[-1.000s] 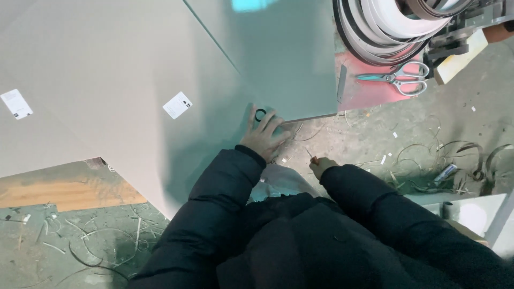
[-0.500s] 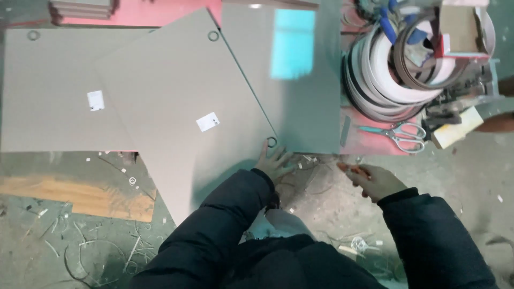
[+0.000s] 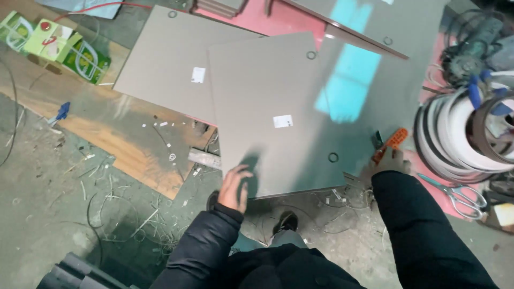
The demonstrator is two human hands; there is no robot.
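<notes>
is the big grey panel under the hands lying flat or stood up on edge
Lying flat. The grey rectangular panel shows its whole broad face, overlapping another panel; the left hand rests on its near edge, the right hand at its corner.

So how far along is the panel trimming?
Looks done: offcut strips litter the floor. In hand: left hand on the top panel's near edge, right hand holding an orange cutter at its right corner. Left: cannot tell; more panels lie beneath.

Edge-band coils crowding right; floor left open.
</notes>
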